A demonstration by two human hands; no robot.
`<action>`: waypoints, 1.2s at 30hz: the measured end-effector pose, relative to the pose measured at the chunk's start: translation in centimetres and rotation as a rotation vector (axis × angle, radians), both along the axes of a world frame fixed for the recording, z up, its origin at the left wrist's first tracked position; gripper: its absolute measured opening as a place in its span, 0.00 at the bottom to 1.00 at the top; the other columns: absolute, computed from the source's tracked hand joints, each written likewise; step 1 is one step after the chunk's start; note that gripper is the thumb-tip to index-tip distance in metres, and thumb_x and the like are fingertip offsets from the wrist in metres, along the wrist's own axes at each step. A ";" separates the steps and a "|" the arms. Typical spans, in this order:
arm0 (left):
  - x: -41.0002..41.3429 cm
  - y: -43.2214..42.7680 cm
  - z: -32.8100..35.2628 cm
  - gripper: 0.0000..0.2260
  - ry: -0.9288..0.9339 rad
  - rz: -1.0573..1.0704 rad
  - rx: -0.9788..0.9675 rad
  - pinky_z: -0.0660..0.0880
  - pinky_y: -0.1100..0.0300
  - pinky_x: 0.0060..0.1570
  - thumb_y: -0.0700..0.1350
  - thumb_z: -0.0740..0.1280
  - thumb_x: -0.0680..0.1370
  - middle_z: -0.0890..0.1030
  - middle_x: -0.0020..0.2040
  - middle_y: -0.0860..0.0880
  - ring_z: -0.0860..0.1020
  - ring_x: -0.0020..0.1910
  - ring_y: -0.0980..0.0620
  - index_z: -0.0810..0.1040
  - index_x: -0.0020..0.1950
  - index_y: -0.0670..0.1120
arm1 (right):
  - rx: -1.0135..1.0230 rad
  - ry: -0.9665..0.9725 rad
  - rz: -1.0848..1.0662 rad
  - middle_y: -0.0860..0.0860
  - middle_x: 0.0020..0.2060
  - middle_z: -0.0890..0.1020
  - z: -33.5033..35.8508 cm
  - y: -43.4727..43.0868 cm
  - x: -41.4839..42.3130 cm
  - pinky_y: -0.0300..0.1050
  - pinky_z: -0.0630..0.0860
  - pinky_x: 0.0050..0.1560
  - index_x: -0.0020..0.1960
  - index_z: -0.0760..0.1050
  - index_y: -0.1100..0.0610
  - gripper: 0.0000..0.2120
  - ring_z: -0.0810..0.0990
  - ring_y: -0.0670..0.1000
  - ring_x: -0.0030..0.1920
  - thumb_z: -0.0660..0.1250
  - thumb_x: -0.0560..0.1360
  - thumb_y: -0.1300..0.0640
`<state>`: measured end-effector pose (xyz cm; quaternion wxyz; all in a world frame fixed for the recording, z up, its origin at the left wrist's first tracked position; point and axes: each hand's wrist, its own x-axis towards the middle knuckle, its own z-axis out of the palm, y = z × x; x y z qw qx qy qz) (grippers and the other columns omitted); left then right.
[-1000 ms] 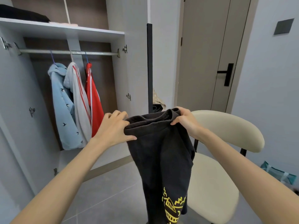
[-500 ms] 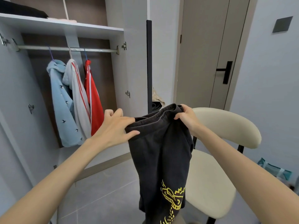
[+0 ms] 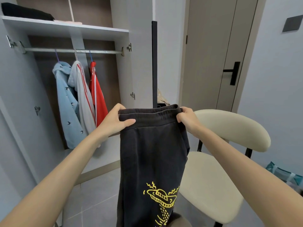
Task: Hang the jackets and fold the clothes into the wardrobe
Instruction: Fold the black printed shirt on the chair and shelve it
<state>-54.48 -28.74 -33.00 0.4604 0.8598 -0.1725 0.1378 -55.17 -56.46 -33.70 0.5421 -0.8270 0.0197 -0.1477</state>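
Black trousers (image 3: 152,154) with a yellow print hang straight down in front of me, held up by the waistband. My left hand (image 3: 114,122) pinches the waistband's left end, thumb on the front. My right hand (image 3: 186,117) grips its right end. The open wardrobe (image 3: 65,28) stands at the left. On its rail (image 3: 73,50) hang a light blue jacket (image 3: 68,104), a white jacket with red stripes (image 3: 83,99) and a red jacket (image 3: 98,95). A folded black garment (image 3: 26,12) lies on the top shelf.
A cream chair (image 3: 213,177) stands right behind the trousers, at the right. The wardrobe door's dark edge (image 3: 154,63) rises just beyond my hands. A closed room door (image 3: 213,54) with a black handle is at the back. A teal bag (image 3: 285,174) lies on the floor at the right.
My hands have drawn apart, pulling the bunched waistband out flat and level. The trousers now hang straighter, with the yellow print facing me.
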 end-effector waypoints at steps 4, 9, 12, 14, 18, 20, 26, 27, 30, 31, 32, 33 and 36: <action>0.9 -0.8 -0.1 0.18 0.195 -0.009 -0.223 0.70 0.75 0.23 0.48 0.74 0.73 0.74 0.46 0.60 0.76 0.40 0.61 0.67 0.54 0.56 | -0.213 0.059 -0.054 0.50 0.38 0.79 0.0 -0.4 0.6 0.44 0.72 0.37 0.41 0.72 0.50 0.09 0.78 0.53 0.38 0.57 0.69 0.62; 4.8 -2.7 0.3 0.10 0.264 0.016 -0.304 0.72 0.73 0.23 0.42 0.74 0.72 0.78 0.42 0.56 0.79 0.32 0.61 0.75 0.49 0.49 | 0.055 0.234 0.013 0.53 0.55 0.76 -0.1 -0.3 4.4 0.49 0.83 0.39 0.59 0.71 0.53 0.18 0.85 0.60 0.37 0.53 0.74 0.66; 8.1 -3.8 0.9 0.10 0.186 0.021 -0.304 0.72 0.74 0.25 0.41 0.75 0.72 0.79 0.43 0.56 0.79 0.34 0.62 0.77 0.49 0.49 | 0.280 0.233 0.010 0.55 0.60 0.74 0.0 -0.7 7.9 0.51 0.82 0.46 0.64 0.69 0.56 0.21 0.83 0.65 0.47 0.51 0.75 0.70; 10.2 -4.8 2.0 0.10 0.116 0.025 -0.276 0.71 0.75 0.26 0.42 0.75 0.71 0.79 0.44 0.57 0.78 0.40 0.61 0.76 0.48 0.52 | 0.398 0.173 -0.020 0.55 0.58 0.74 0.6 -1.3 10.3 0.48 0.81 0.42 0.66 0.68 0.58 0.23 0.81 0.65 0.54 0.52 0.75 0.72; 13.5 -7.8 4.7 0.13 0.000 -0.009 -0.182 0.73 0.74 0.31 0.45 0.74 0.72 0.78 0.46 0.57 0.77 0.44 0.58 0.75 0.53 0.50 | 0.517 -0.031 -0.099 0.57 0.55 0.78 2.7 -3.8 13.4 0.53 0.80 0.54 0.57 0.71 0.57 0.18 0.81 0.61 0.54 0.52 0.75 0.71; 14.2 -9.7 5.9 0.14 -0.059 -0.032 -0.173 0.74 0.72 0.35 0.45 0.74 0.72 0.77 0.47 0.57 0.77 0.45 0.57 0.75 0.54 0.49 | 0.528 -0.124 -0.147 0.57 0.53 0.80 3.8 -5.6 13.9 0.54 0.80 0.56 0.51 0.73 0.55 0.17 0.82 0.59 0.52 0.52 0.74 0.72; 12.5 -15.7 4.9 0.12 -0.113 -0.192 -0.086 0.72 0.74 0.39 0.42 0.75 0.72 0.78 0.48 0.56 0.76 0.45 0.62 0.74 0.50 0.48 | 0.461 -0.229 -0.245 0.53 0.44 0.79 2.4 -11.4 11.4 0.48 0.78 0.53 0.45 0.72 0.52 0.18 0.77 0.53 0.50 0.56 0.74 0.75; 12.0 -16.6 3.6 0.12 -0.080 -0.235 -0.079 0.72 0.74 0.40 0.41 0.75 0.72 0.79 0.50 0.54 0.76 0.46 0.62 0.73 0.48 0.46 | 0.444 -0.199 -0.267 0.54 0.45 0.79 1.1 -12.5 10.6 0.50 0.77 0.55 0.45 0.72 0.52 0.19 0.77 0.54 0.50 0.55 0.74 0.76; 10.0 -19.1 -2.3 0.13 0.046 -0.334 -0.052 0.73 0.70 0.50 0.38 0.74 0.72 0.81 0.56 0.49 0.78 0.55 0.55 0.69 0.43 0.45 | 0.392 -0.078 -0.287 0.58 0.46 0.77 -4.4 -15.6 7.5 0.52 0.75 0.53 0.46 0.70 0.56 0.18 0.74 0.56 0.49 0.53 0.74 0.77; 9.1 -20.0 -4.6 0.14 0.081 -0.350 -0.028 0.73 0.68 0.52 0.38 0.74 0.72 0.81 0.56 0.49 0.78 0.57 0.55 0.68 0.42 0.46 | 0.368 -0.022 -0.290 0.57 0.44 0.76 -6.6 -16.5 6.1 0.51 0.74 0.50 0.47 0.70 0.57 0.17 0.74 0.55 0.47 0.53 0.74 0.77; 8.0 -20.8 -7.0 0.16 0.117 -0.367 -0.010 0.74 0.64 0.54 0.37 0.74 0.71 0.81 0.55 0.48 0.78 0.59 0.54 0.66 0.41 0.47 | 0.352 0.032 -0.302 0.56 0.42 0.76 -8.7 -17.4 4.7 0.47 0.73 0.45 0.47 0.70 0.58 0.15 0.73 0.54 0.45 0.53 0.75 0.76; 7.0 -21.7 -9.3 0.17 0.158 -0.392 -0.004 0.74 0.60 0.57 0.37 0.75 0.71 0.81 0.54 0.48 0.78 0.60 0.53 0.66 0.40 0.47 | 0.345 0.084 -0.318 0.55 0.39 0.74 -10.8 -18.2 3.2 0.44 0.72 0.41 0.46 0.69 0.59 0.14 0.72 0.53 0.42 0.52 0.75 0.75; 3.2 -23.8 -15.8 0.19 0.273 -0.466 0.061 0.74 0.59 0.56 0.38 0.75 0.71 0.81 0.49 0.50 0.78 0.60 0.55 0.64 0.38 0.48 | 0.396 0.256 -0.364 0.55 0.39 0.74 -16.9 -20.2 -1.6 0.45 0.69 0.43 0.45 0.69 0.57 0.13 0.71 0.52 0.40 0.53 0.75 0.73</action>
